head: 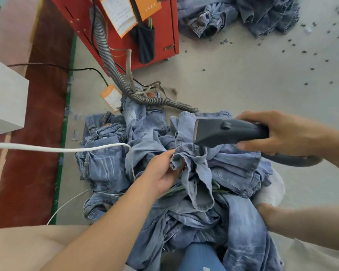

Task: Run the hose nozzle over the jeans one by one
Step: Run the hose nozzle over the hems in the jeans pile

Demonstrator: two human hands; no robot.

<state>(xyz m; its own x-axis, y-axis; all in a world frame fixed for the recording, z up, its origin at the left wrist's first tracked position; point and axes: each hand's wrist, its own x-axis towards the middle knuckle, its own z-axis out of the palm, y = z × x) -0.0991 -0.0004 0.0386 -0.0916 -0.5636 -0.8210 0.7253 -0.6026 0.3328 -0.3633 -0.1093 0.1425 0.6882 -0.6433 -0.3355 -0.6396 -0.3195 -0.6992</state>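
Denim lies heaped on the floor (243, 79) in front of the person: the jeans (110, 169) spread from a white cord (47, 148) at the left across to the lap, soft, limp and fairly heavy, so best taken by a hem or waistband. Left hand (164, 173) pinches a bunched edge of the topmost pair (196, 173) and lifts it, while just right of it the right hand (278, 132) is wrapped round the dark nozzle (223, 132), its flat mouth close above that fold. Behind, the ribbed hose (110, 67) runs from a red cabinet (164, 32), on which a dark pouch (145, 44) holds some thin items I cannot identify.
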